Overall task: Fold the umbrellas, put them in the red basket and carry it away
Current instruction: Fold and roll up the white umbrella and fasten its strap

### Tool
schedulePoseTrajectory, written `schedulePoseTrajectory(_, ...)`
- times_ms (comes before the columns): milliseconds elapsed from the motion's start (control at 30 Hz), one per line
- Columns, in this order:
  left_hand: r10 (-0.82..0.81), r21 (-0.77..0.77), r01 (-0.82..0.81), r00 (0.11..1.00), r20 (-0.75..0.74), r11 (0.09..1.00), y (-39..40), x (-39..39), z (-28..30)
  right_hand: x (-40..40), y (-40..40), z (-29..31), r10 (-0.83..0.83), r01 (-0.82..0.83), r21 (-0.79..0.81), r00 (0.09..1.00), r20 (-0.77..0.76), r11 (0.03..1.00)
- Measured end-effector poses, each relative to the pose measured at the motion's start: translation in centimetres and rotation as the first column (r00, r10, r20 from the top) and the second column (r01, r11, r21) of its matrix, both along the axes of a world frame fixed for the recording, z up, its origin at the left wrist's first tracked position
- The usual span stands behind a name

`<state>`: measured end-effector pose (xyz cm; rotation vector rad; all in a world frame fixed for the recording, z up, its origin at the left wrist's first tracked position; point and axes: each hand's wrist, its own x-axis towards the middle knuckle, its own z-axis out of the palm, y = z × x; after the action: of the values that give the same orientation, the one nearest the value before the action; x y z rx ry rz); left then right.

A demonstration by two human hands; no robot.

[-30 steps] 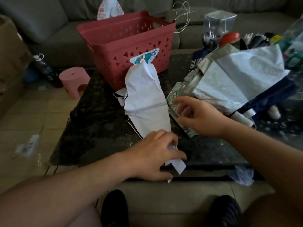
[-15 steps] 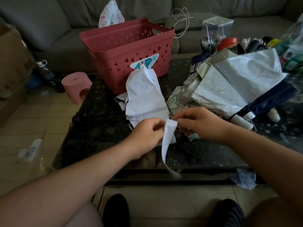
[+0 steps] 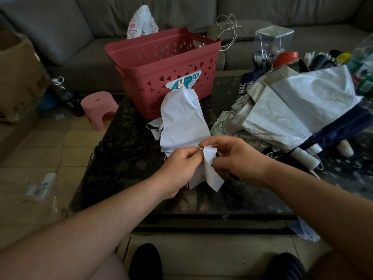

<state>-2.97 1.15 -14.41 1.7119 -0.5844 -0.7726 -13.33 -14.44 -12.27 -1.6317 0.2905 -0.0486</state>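
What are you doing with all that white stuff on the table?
A person is folding a white umbrella on the dark table. The left hand and right hand both pinch a flap of its fabric at the near end. The red basket stands just behind it, with no umbrella seen inside. More umbrellas lie heaped to the right, not yet folded.

Basket (image 3: 161, 63) far-centre on table (image 3: 125, 158); umbrella (image 3: 181, 118) just near it; umbrella pile (image 3: 292, 114) right; stool (image 3: 99, 108) on floor left of table; sofa (image 3: 70, 37) behind.
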Motion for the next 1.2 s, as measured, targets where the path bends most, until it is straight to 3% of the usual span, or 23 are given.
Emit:
schedulePoseTrajectory(67,0.005,0.000,-0.005,1.000,-0.019,1.000,0.0,0.0,0.1,0.2,-0.1,0.1,0.027,-0.026,-0.006,1.000,0.008,1.000)
schedulePoseTrajectory(167,0.008,-0.006,-0.008,0.999,-0.033,1.000,0.2,0.2,0.6,0.5,-0.4,0.5,0.074,-0.070,0.135,0.997,-0.025,0.988)
schedulePoseTrajectory(233,0.016,-0.008,-0.016,0.999,-0.040,1.000,0.3,0.3,0.8,0.6,-0.5,0.5,0.107,-0.103,0.116,0.994,-0.031,0.988)
schedulePoseTrajectory(367,0.033,0.005,-0.033,0.999,-0.025,0.999,0.4,0.5,0.5,1.2,-0.1,0.3,0.005,-0.005,0.042,1.000,0.010,0.999)
schedulePoseTrajectory(533,-0.025,0.007,0.024,0.994,0.109,1.000,0.6,1.5,1.5,1.7,-0.2,0.5,-0.104,0.115,0.218,0.993,-0.063,0.969)
schedulePoseTrajectory(600,-0.061,0.068,0.036,0.909,0.413,0.997,0.8,2.9,1.9,1.8,-0.2,1.2,-0.165,0.196,0.343,0.979,-0.118,0.919)
schedulePoseTrajectory(667,-0.102,0.165,-0.023,0.696,0.711,0.986,1.1,4.9,1.8,1.8,-0.3,1.8,-0.253,0.300,0.370,0.952,-0.171,0.879)
schedulePoseTrajectory(700,-0.132,0.223,-0.073,0.618,0.775,0.972,1.3,5.8,1.5,1.8,-0.4,1.9,-0.277,0.333,0.344,0.940,-0.201,0.878)
schedulePoseTrajectory(767,-0.203,0.353,-0.180,0.551,0.809,0.918,1.8,7.4,0.6,1.6,-0.4,1.9,-0.266,0.333,0.302,0.933,-0.242,0.893)
schedulePoseTrajectory(900,-0.329,0.560,-0.259,0.592,0.736,0.787,2.4,9.1,-0.7,1.2,-0.6,1.6,-0.286,0.328,0.171,0.930,-0.232,0.929)
schedulePoseTrajectory(1000,-0.329,0.564,-0.256,0.598,0.731,0.785,2.4,9.6,-0.9,1.4,-1.0,1.7,-0.334,0.358,0.121,0.924,-0.184,0.926)
schedulePoseTrajectory(1133,-0.268,0.566,-0.217,0.712,0.649,0.795,2.2,10.3,-1.1,1.4,-1.7,2.8,-0.305,0.330,0.157,0.939,-0.161,0.931)
schedulePoseTrajectory(1200,-0.265,0.554,-0.203,0.714,0.648,0.807,2.0,10.7,-1.1,1.3,-1.9,3.6,-0.322,0.332,0.077,0.939,-0.120,0.940)
